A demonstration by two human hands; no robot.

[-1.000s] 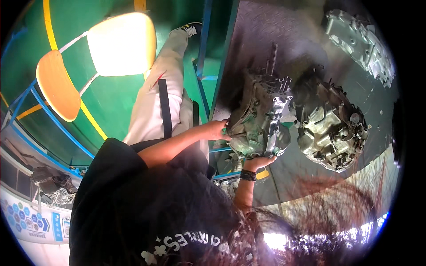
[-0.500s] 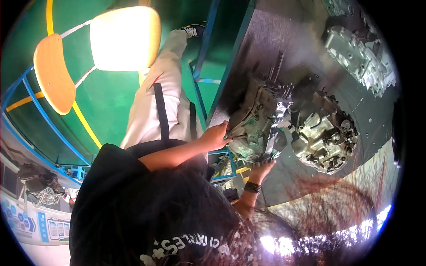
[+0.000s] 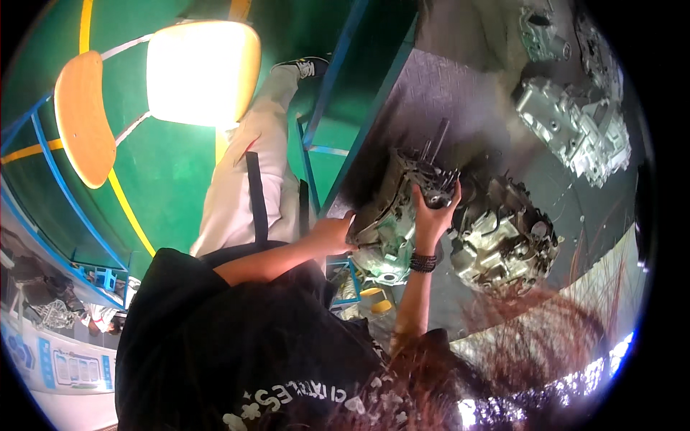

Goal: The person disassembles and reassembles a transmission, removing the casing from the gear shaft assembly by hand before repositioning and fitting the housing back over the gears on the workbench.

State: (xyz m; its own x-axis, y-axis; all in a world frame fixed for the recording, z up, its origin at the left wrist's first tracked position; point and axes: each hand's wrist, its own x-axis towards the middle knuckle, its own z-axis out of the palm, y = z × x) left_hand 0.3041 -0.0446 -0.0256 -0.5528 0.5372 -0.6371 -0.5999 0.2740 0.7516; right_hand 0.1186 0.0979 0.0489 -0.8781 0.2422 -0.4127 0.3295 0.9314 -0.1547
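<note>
A cast-metal gearbox housing (image 3: 384, 255) with a greenish tint stands at the near edge of the metal bench, a shaft (image 3: 438, 140) sticking up at its far end. My left hand (image 3: 330, 235) is closed at the housing's left edge, beside a short dark rod; some of its fingertips are hidden. My right hand (image 3: 435, 215), with a dark bracelet at the wrist, is curled round a dark metal part (image 3: 433, 192) on the housing's far right side. Thumb and fingers press on opposite sides of that part. Whether it is loose or fixed to the housing, I cannot tell.
Close on the right sits a second, round gearbox housing (image 3: 503, 251). Farther back are a silver casting (image 3: 568, 129) and a smaller casting (image 3: 544, 36). A chair (image 3: 205, 75) stands on the green floor at left, near blue metal framing (image 3: 79, 201).
My right hand has moved from the housing's near end up to the metal part at its far right. My left hand stays at the left edge. The whole view has shifted slightly.
</note>
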